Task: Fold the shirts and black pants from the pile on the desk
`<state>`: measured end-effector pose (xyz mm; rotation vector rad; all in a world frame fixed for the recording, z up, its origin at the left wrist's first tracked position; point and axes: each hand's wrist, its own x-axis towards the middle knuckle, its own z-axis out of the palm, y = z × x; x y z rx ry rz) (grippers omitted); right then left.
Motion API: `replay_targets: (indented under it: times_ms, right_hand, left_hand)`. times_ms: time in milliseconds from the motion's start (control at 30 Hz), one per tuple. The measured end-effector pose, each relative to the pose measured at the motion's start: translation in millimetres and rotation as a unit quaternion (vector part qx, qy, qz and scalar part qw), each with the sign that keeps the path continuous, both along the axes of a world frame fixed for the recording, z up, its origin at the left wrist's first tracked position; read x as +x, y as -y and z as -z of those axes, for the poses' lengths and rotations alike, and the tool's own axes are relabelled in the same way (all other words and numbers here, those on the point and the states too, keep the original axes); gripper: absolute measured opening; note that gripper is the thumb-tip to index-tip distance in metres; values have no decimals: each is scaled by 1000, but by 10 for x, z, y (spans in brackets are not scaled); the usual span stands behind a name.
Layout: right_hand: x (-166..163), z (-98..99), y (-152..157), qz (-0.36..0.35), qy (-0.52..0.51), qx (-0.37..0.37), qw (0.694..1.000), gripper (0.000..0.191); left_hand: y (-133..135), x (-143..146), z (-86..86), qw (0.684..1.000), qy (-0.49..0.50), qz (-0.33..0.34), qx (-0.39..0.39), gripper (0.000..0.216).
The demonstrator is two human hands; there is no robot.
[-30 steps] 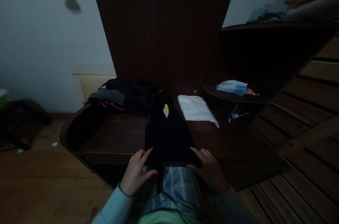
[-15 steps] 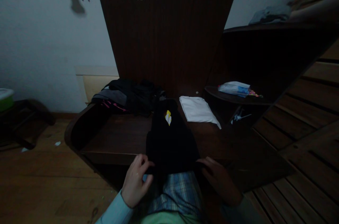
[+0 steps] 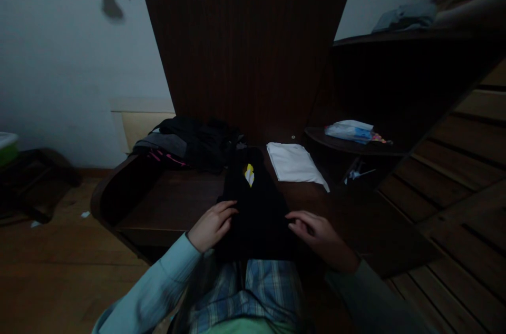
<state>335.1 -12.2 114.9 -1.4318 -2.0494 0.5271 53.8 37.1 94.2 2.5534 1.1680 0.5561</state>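
Note:
A black garment (image 3: 255, 207) with a small yellow-and-white tag (image 3: 249, 174) lies lengthwise on a dark wooden table (image 3: 174, 202) in front of me. My left hand (image 3: 212, 223) grips its left edge, fingers curled onto the cloth. On the opposite edge my right hand (image 3: 316, 232) pinches the fabric. Both hands sit about midway along the garment. The room is dim, so the cloth's folds are hard to make out.
A folded white cloth (image 3: 293, 161) lies at the back right of the table. A heap of dark clothes (image 3: 190, 143) sits at the back left. A side shelf (image 3: 348, 145) holds a plastic packet (image 3: 348, 130). A dark wardrobe stands behind. Wooden slats run along the right.
Both hands took hold of the garment's near end, then moved forward along its edges to about the middle. The near end now reaches less far over the table's front edge.

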Motion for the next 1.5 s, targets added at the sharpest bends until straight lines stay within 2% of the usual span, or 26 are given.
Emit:
replay_targets:
  times_ms: [133, 233, 300, 400, 500, 600, 767, 900, 1100, 1200, 1367, 1500]
  right_hand:
    - [-138, -135, -581, -32, -13, 13, 999, 26]
    - [-340, -158, -1107, -33, 6, 34, 999, 21]
    - [-527, -93, -1397, -7, 22, 55, 998, 21]
    - [-797, 106, -1636, 44, 85, 68, 993, 28]
    - [-934, 296, -1673, 31, 158, 64, 985, 29]
    - [-933, 364, -1646, 18, 189, 71, 979, 30]
    - [-898, 343, -1653, 18, 205, 75, 976, 31]
    - [-906, 350, -1667, 17, 206, 69, 976, 31]
    - [-893, 360, -1673, 22, 188, 59, 980, 30]
    - [-889, 359, -1679, 21, 184, 57, 981, 31]
    - [-885, 378, -1695, 23, 172, 50, 984, 30]
    - [-864, 432, -1751, 21, 103, 40, 994, 28]
  left_hand:
    - [-441, 59, -11, 1000, -18, 14, -16, 27]
    - [-749, 126, -9, 999, -15, 30, -20, 25]
    - [-913, 181, 11, 1000, -1, 12, 6, 24]
    - [-1111, 247, 35, 994, 26, -65, 85, 23]
    - [-1301, 276, -5, 979, 28, -127, 158, 23]
    - [-1501, 284, -92, 977, -1, -121, 173, 29]
    - [-1782, 329, -142, 990, -1, -97, 100, 38]
    - [-1972, 417, -133, 986, 97, -138, 22, 44]
    - [-2235, 391, -185, 963, 162, -214, 10, 44]
    - [-2283, 318, -181, 954, 186, -235, 16, 44]
    - [-2213, 331, -152, 948, 212, -230, 51, 46]
    - [-2026, 361, -115, 935, 231, -233, 132, 43]
